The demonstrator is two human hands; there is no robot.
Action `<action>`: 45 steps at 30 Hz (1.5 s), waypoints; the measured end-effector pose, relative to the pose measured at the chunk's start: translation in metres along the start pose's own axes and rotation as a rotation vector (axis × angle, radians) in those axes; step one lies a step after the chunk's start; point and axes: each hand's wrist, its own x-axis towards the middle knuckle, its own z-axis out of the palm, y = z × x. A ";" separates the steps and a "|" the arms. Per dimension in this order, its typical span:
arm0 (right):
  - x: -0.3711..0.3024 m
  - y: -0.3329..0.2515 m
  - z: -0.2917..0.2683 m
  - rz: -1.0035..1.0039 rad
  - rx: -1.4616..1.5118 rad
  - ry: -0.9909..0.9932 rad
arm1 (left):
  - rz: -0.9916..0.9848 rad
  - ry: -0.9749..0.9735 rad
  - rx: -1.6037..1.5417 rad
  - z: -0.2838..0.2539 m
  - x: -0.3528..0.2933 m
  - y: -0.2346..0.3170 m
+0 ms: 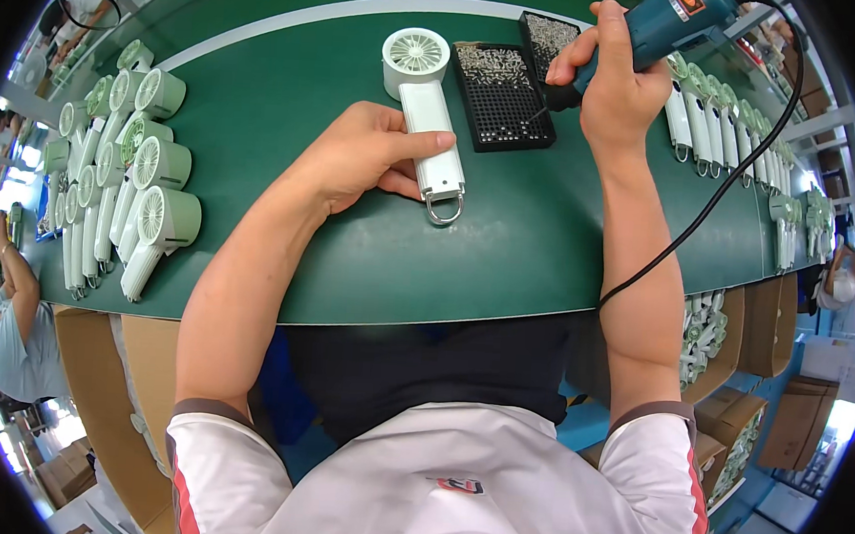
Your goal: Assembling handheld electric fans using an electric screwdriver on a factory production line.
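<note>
A white handheld fan (424, 110) lies on the green tabletop, its round grille head away from me and a metal loop at its near end. My left hand (381, 152) grips the fan's handle from the left, thumb across the top. Up at the right, my right hand (617, 88) is wrapped round a teal electric screwdriver (669, 29). The screwdriver's tip points left, over a black screw tray (505, 94) with a grid of holes and many small screws. A second black tray (549, 38) of screws stands behind it.
Many pale green and white fans (120, 170) stand crowded at the left. More fans (725, 119) line the right side. A black cable (719, 221) hangs from the screwdriver past my right forearm. Cardboard boxes (112, 385) sit below the table edge. Another person (18, 320) is at the far left.
</note>
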 end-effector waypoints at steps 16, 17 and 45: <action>0.001 0.002 -0.001 -0.034 -0.044 -0.088 | 0.002 0.005 0.035 0.001 0.000 0.001; 0.000 0.003 0.001 -0.048 -0.082 -0.131 | 0.002 0.006 0.036 0.001 0.000 0.001; -0.007 -0.034 0.017 -0.004 0.068 0.010 | 0.021 0.012 0.009 0.004 -0.002 0.004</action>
